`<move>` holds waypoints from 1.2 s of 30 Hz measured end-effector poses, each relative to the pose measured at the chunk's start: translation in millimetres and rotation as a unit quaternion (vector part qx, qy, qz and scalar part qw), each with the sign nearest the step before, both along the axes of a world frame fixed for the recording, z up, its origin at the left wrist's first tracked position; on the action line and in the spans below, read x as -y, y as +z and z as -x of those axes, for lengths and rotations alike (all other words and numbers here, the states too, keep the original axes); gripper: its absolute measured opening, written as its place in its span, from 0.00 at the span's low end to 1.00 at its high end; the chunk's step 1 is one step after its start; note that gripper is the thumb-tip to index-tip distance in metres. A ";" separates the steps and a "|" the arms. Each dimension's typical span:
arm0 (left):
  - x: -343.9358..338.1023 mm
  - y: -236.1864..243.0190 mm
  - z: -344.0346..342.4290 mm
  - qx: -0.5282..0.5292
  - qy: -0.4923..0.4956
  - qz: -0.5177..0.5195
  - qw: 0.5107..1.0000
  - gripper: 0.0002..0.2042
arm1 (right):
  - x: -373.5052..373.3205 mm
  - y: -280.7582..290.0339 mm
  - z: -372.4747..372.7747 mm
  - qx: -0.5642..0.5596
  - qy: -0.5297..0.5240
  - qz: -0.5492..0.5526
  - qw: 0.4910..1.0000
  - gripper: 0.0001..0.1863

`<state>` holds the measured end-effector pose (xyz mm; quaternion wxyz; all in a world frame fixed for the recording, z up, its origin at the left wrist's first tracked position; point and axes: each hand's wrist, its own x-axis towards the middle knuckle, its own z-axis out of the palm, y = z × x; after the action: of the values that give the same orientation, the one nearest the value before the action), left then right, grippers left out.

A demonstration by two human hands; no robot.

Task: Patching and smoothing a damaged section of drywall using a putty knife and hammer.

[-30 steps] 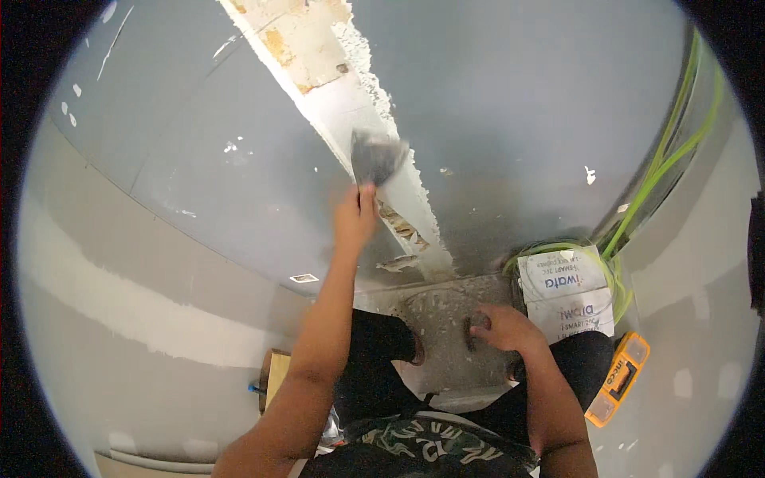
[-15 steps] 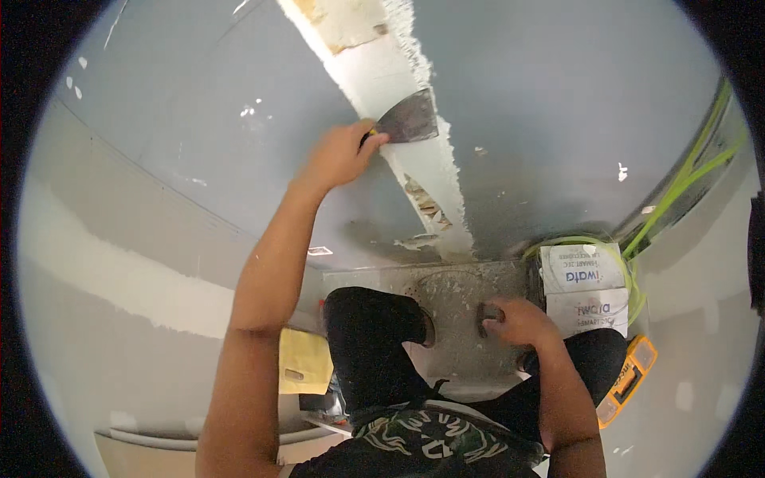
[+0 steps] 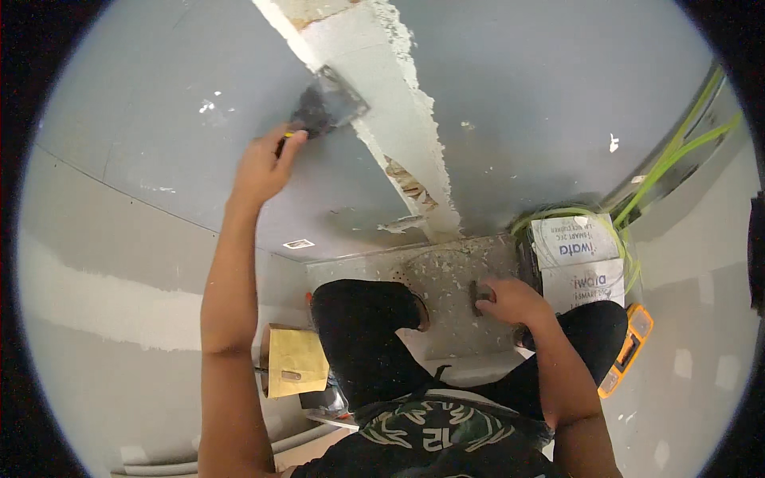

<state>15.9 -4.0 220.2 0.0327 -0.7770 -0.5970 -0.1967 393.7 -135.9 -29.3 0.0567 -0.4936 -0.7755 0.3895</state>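
My left hand is closed round the handle of a putty knife. The broad metal blade lies over the left edge of a pale, rough-edged strip that runs down the grey wall. Lower on that strip, a torn brown patch shows. Above the floor between my knees, my right hand is closed on a small dark block-like tool. Its exact kind cannot be made out, since my fingers cover part of it.
White boxes with light-green tubing stand at the right by the wall. An orange case or level lies beside my right knee. A yellow box is left of my left leg. Debris dots the floor.
My left hand has moved left with the putty knife, from the middle of the strip to its left edge, and the blade has turned. My right hand keeps its hold on the dark tool.
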 end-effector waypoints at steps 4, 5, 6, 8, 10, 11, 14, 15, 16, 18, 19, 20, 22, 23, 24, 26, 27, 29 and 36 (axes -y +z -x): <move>-13.3 8.8 -56.5 -0.038 -0.033 -0.023 0.998 0.18 | 1.8 -5.8 -4.7 0.001 0.011 -0.012 1.000 0.24; -20.1 2.9 -85.3 -0.063 -0.054 -0.035 0.996 0.18 | 2.3 -2.6 -4.3 0.001 0.012 -0.011 1.000 0.24; -27.0 -6.4 -120.5 -0.085 -0.078 -0.049 0.992 0.18 | 0.6 2.7 -5.9 0.006 0.011 0.005 1.000 0.24; -18.6 -1.8 -189.3 -0.142 -0.142 -0.028 0.979 0.19 | -0.9 4.1 -11.6 0.009 0.013 0.021 1.000 0.24; -23.8 -14.6 -225.1 -0.102 -0.088 0.007 0.991 0.20 | -3.1 -0.2 -12.7 -0.021 0.000 0.014 1.000 0.24; -23.9 -18.9 -232.6 -0.105 -0.091 0.006 0.990 0.20 | -2.4 2.1 -16.5 -0.024 -0.003 0.013 1.000 0.24; -17.1 -37.8 -239.2 -0.091 -0.139 -0.016 0.986 0.19 | 0.4 12.9 -35.0 -0.059 -0.040 0.007 0.997 0.24; -13.6 -49.4 -234.3 -0.046 -0.152 0.031 0.987 0.18 | -0.4 16.1 -42.4 -0.058 -0.053 0.013 0.997 0.24; -8.8 -62.7 -227.1 -0.002 -0.164 0.078 0.983 0.18 | -1.9 17.3 -47.1 -0.056 -0.065 0.019 0.996 0.24; 11.9 -93.9 -204.6 0.066 -0.150 0.161 0.973 0.15 | -8.9 17.5 -48.3 -0.057 -0.071 0.014 0.996 0.25; 21.6 -126.8 -183.7 0.134 -0.175 0.168 0.961 0.16 | -11.2 17.1 -46.6 -0.053 -0.074 0.010 0.996 0.26; 34.8 -151.1 -165.4 0.199 -0.199 0.175 0.943 0.18 | -10.7 14.7 -42.8 -0.058 -0.076 0.006 0.995 0.26; 73.3 -165.6 -153.4 0.254 -0.142 0.285 0.913 0.21 | -5.2 4.6 -39.5 -0.087 -0.088 -0.045 0.991 0.26; 87.8 -179.5 -136.4 0.249 -0.144 0.286 0.914 0.21 | -3.6 5.7 -35.9 -0.091 -0.091 -0.046 0.991 0.26; 99.2 -199.3 -115.0 0.241 -0.119 0.222 0.937 0.21 | -0.7 7.9 -32.2 -0.088 -0.063 -0.050 0.993 0.26; 103.8 -201.1 -89.0 0.232 -0.097 0.160 0.955 0.21 | 5.3 7.8 -30.9 -0.083 -0.039 -0.052 0.994 0.26; 102.0 -192.1 -76.1 0.220 -0.045 0.155 0.962 0.20 | 7.9 4.6 -30.8 -0.079 -0.035 -0.054 0.995 0.26; 98.3 -161.5 -69.7 0.249 0.041 0.150 0.956 0.17 | 11.3 -2.7 -33.4 -0.072 -0.035 -0.054 0.995 0.26; 48.2 -66.1 -13.9 0.357 -0.037 0.028 0.933 0.17 | 3.8 10.1 -26.3 -0.022 -0.014 0.030 0.999 0.28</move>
<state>29.8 -52.2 154.1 -0.2117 -0.6777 -0.5455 -0.4454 420.0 -139.7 -19.2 0.0641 -0.4973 -0.7551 0.4224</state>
